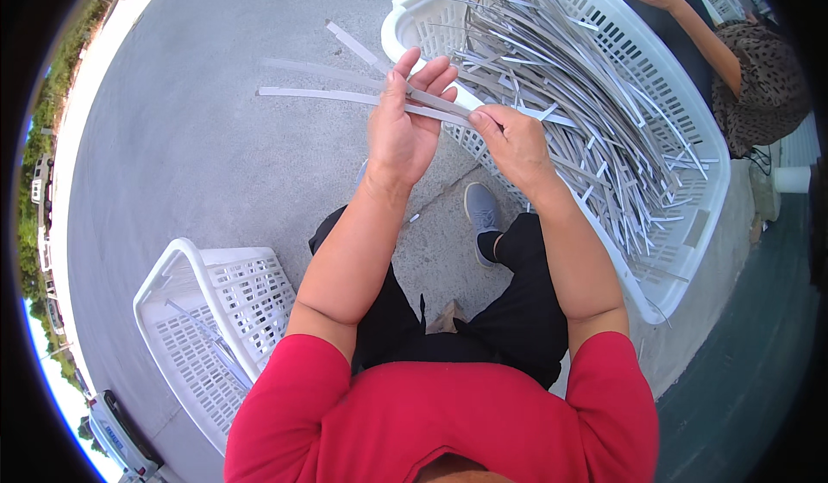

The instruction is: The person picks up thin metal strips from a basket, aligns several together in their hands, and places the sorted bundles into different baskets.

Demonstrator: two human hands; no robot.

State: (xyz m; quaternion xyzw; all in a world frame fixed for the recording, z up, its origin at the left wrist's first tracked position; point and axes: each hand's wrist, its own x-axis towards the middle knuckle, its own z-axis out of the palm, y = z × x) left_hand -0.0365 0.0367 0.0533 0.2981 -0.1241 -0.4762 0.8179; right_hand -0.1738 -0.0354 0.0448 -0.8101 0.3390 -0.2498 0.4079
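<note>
Seen from above: a large white basket (690,129) stands on the pavement (216,164) at the seated person's right, heaped with long thin grey strips (586,112); a smaller white basket (216,310) at the left holds only a few. Before the chest, the left hand (401,134) clasps a small fan of grey strips (345,95) between thumb and half-curled fingers (431,73), their free ends spreading out to the left over the pavement, while the right hand (513,142) pinches the near ends with clenched fingers (487,125), just above the large basket's rim. To do this step well, it seems best to keep the left grip firm near the crossing point, square the ends with the right hand, and hold the strips flat so that none springs loose or kinks. Hard to make out: the exact number of strips held, since they overlap; the fingertips of the right hand, folded under; and the strips' material. A second person (742,69) at the upper right is cut off by the picture's edge, and the small basket's far corner lies beneath the red sleeve (293,405).
</note>
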